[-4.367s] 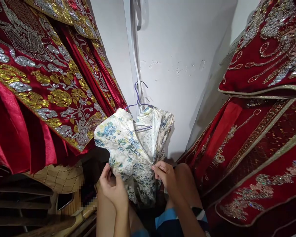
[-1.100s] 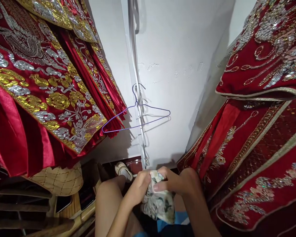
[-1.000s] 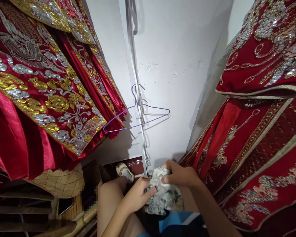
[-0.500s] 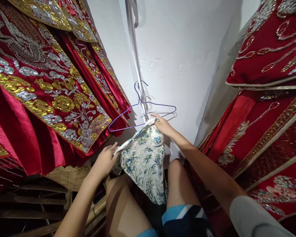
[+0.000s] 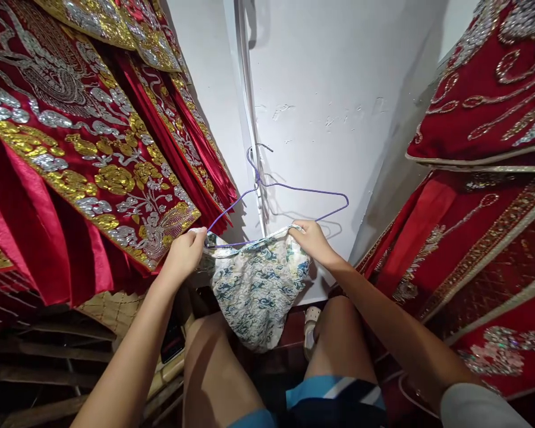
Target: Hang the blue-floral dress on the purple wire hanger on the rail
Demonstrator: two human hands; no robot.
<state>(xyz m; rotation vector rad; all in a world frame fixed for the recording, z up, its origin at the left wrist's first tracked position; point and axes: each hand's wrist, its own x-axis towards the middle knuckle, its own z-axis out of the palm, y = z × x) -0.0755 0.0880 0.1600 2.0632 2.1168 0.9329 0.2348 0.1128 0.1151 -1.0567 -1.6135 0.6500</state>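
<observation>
A white garment with a blue and yellow floral print (image 5: 258, 291) hangs between my two hands, its upper edge stretched from one to the other. My left hand (image 5: 187, 252) is closed on the left end of that edge, by the lower left corner of a purple wire hanger (image 5: 307, 188). My right hand (image 5: 311, 239) pinches the right part of the edge, just below the hanger's bottom bar. The hanger's left end passes into the garment's left side; its right end sticks out bare. Its hook is up against a thin white strip on the wall.
Red garments with gold and silver sequins (image 5: 116, 154) hang at the left. More red beaded garments (image 5: 463, 238) hang at the right. A white wall (image 5: 321, 71) stands ahead. Bamboo slats (image 5: 49, 374) and a dark phone-like object (image 5: 173, 342) are at lower left.
The garment's edge has gone from slanted to nearly level, and its left side is now over the hanger's left end. My left hand rose; the hanger's right end shifted right.
</observation>
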